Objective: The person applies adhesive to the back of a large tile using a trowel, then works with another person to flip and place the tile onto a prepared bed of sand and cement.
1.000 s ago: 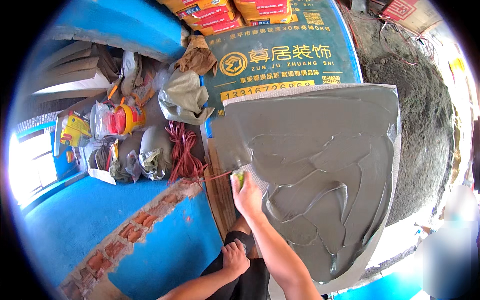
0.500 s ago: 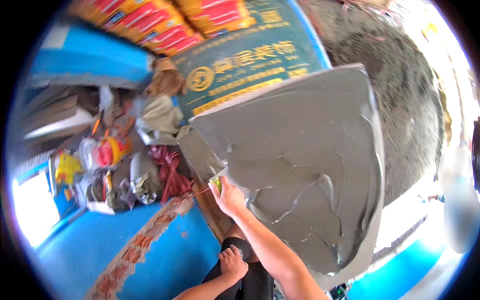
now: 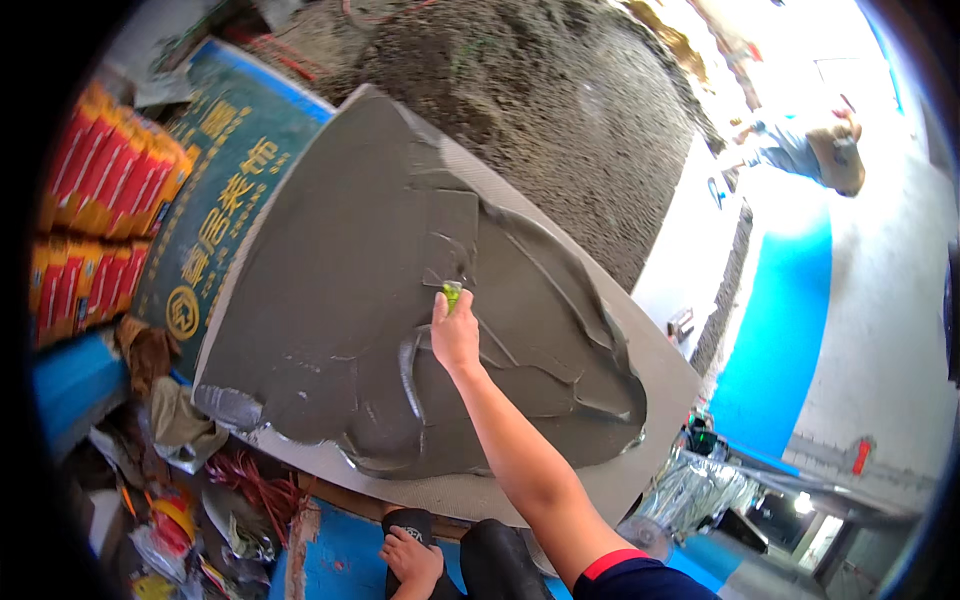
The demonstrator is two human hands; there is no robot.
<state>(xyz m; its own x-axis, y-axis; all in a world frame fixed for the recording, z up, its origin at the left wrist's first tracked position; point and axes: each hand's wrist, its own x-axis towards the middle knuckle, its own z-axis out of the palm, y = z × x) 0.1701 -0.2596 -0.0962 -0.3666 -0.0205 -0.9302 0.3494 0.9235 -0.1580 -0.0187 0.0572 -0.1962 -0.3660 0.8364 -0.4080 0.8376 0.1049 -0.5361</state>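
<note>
My right hand (image 3: pixel 456 340) grips the green handle (image 3: pixel 452 294) of a plastering trowel, reaching out over the middle of a large slab. The trowel's flat blade (image 3: pixel 451 225) is smeared with grey paste and lies on or close to the coat; I cannot tell whether it touches. Thick grey mortar paste (image 3: pixel 300 270) covers most of the slab (image 3: pixel 660 395), with ridges and lumps toward the right and near edges. Along the right side the slab's textured pale border shows bare. My left hand (image 3: pixel 412 556) rests on my knee, its fingers laid over the dark knee pad (image 3: pixel 408 520).
Rough mortar bed (image 3: pixel 560 110) lies beyond the slab. At left are a green printed board (image 3: pixel 215 180), red-and-orange packets (image 3: pixel 105 190), bags and a reddish string bundle (image 3: pixel 255 485). Another person (image 3: pixel 800 150) is at the far right, near a blue strip (image 3: pixel 780 310).
My right hand has moved the trowel from the slab's left edge to its middle. My view has turned right, bringing the other person into sight. My left hand stays on my knee.
</note>
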